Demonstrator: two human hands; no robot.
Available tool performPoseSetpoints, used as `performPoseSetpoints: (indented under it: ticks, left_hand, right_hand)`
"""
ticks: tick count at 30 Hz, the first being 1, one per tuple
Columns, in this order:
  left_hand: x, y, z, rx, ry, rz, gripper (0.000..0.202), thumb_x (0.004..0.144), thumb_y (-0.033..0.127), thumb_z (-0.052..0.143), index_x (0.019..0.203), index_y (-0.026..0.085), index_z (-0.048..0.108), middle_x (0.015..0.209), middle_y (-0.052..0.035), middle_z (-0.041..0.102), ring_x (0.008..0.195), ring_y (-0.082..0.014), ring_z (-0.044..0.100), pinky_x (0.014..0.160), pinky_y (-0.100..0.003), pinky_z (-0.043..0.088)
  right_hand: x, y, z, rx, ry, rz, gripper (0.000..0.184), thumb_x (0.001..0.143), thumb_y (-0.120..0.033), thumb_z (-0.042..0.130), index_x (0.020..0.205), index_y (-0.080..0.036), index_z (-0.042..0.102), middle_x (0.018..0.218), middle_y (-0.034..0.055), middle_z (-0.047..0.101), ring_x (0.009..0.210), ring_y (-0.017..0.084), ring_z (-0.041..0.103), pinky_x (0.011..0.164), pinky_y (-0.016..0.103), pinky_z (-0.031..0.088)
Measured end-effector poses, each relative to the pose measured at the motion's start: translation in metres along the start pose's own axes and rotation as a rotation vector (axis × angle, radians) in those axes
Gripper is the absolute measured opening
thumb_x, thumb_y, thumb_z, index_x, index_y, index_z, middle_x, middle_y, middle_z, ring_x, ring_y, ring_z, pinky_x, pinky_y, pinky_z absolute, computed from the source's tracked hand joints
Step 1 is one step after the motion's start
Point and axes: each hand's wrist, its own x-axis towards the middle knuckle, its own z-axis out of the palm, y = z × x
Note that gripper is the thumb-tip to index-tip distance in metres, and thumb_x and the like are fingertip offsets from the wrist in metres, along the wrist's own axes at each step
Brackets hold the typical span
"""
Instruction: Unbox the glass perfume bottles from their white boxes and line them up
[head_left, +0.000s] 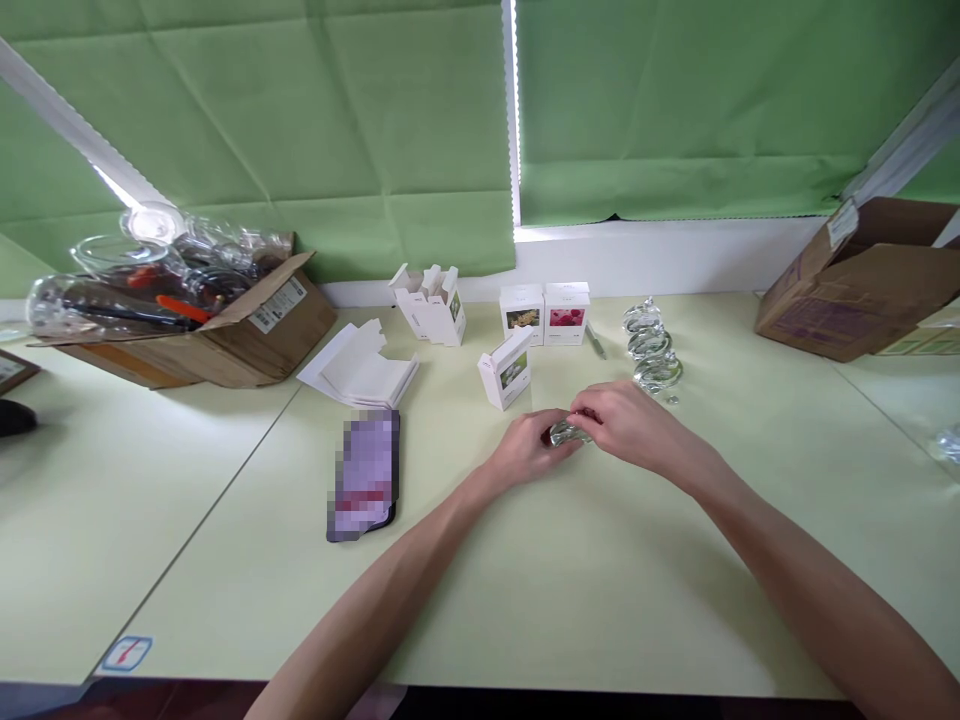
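Note:
My left hand (531, 446) is closed around a small clear, shiny piece (567, 434), glass or plastic, low over the table. From the right, my right hand (619, 425) pinches the same piece, and its fingers partly cover it; the exact kind cannot be made out. Just beyond my right hand stands a row of similar clear shiny pieces (652, 345). A small white box with a flower picture (506, 372) is upright beyond my left hand. Behind it are two more white picture boxes, one with yellow flowers (523, 312) and one with pink flowers (567, 316).
An opened white box (431, 315) and flattened white cardboard (364, 370) lie left of centre, near a phone (365, 475). A cardboard box (270, 335) full of plastic-wrapped items stands at left, another cardboard box (855, 290) at right. A pen (596, 341) lies behind.

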Motion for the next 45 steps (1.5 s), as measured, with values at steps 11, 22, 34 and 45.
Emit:
performPoseSetpoints:
  ticks: [11, 22, 34, 45]
  left_hand:
    - [-0.001, 0.0, -0.001, 0.018, -0.03, 0.0, 0.027, 0.087, 0.044, 0.059, 0.088, 0.017, 0.064, 0.07, 0.0028, 0.051, 0.062, -0.0107, 0.041, 0.055, -0.023, 0.033]
    - [-0.001, -0.005, 0.002, 0.052, -0.023, 0.019, 0.027, 0.087, 0.044, 0.059, 0.087, 0.018, 0.064, 0.07, 0.0037, 0.051, 0.06, -0.0104, 0.04, 0.056, -0.024, 0.033]
    - [-0.002, -0.003, 0.001, 0.042, -0.023, 0.001, 0.031, 0.087, 0.042, 0.061, 0.107, 0.019, 0.068, 0.088, -0.002, 0.069, 0.068, -0.0137, 0.054, 0.062, -0.024, 0.042]
    - [0.0, -0.005, 0.002, 0.012, -0.004, 0.009, 0.035, 0.089, 0.044, 0.06, 0.11, 0.018, 0.068, 0.09, -0.0032, 0.071, 0.068, -0.0141, 0.056, 0.063, -0.025, 0.045]
  right_hand:
    - [0.0, 0.002, -0.004, 0.117, 0.012, 0.0, 0.035, 0.092, -0.028, 0.05, 0.06, -0.019, 0.062, 0.059, -0.0003, 0.053, 0.058, 0.014, 0.044, 0.057, 0.029, 0.027]
    - [-0.001, 0.001, -0.002, 0.1, 0.018, -0.027, 0.038, 0.091, -0.024, 0.049, 0.053, -0.019, 0.053, 0.056, -0.0011, 0.044, 0.058, 0.013, 0.039, 0.057, 0.029, 0.027]
    - [-0.023, 0.015, -0.044, 0.081, 0.005, 0.205, 0.026, 0.09, -0.032, 0.051, 0.07, -0.023, 0.066, 0.059, -0.002, 0.046, 0.057, 0.014, 0.037, 0.057, 0.03, 0.026]
    - [-0.03, 0.032, 0.0, -0.1, -0.151, 0.267, 0.016, 0.089, -0.014, 0.05, 0.084, -0.021, 0.064, 0.067, 0.0014, 0.057, 0.061, 0.016, 0.05, 0.057, 0.029, 0.024]
